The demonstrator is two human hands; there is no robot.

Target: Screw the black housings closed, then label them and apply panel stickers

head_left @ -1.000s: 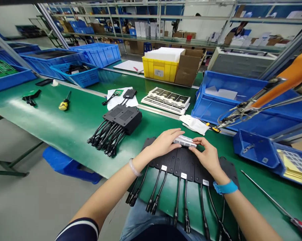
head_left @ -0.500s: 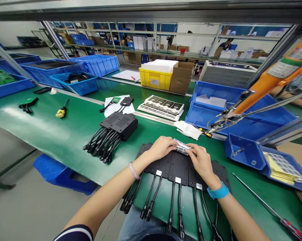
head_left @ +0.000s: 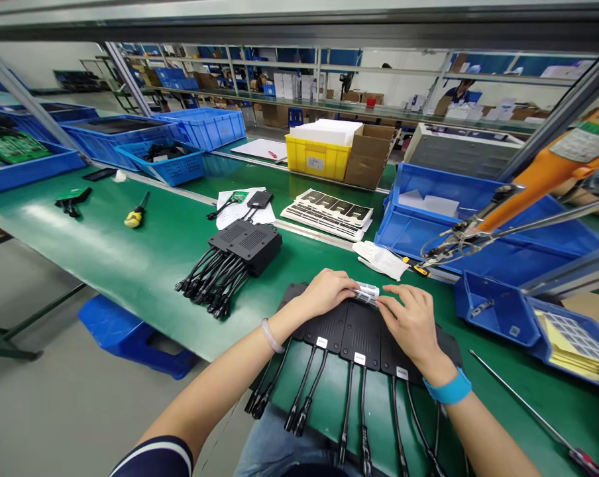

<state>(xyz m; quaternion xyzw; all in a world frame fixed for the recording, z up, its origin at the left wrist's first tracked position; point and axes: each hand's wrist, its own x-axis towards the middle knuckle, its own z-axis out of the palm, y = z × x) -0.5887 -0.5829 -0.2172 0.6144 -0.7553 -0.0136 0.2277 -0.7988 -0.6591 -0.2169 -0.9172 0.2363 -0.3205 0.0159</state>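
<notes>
**Both hands on a small strip above the row of black modules**

I see my left hand (head_left: 326,291) and right hand (head_left: 411,324) meeting over a row of black modules (head_left: 359,328) that lie flat on the green bench (head_left: 130,258), right at its near edge. Between them is a small pale strip (head_left: 368,292), held just above the top edge of the modules. My left fingers are curled over its left end and pinch it; my right fingertips close on its right end. What the strip is, I cannot tell.

Cables (head_left: 349,411) run from the modules toward me and hang over the bench edge.

To my left lies a second stack of modules (head_left: 252,242) with its cables bunched. Beyond the hands, a white glove (head_left: 381,258) rests near a pile of printed sheets (head_left: 329,212). On my right stand blue bins (head_left: 498,311), with an orange driver (head_left: 543,175) hanging above them. Farther left on the bench lies a yellow-handled screwdriver (head_left: 136,215).
</notes>
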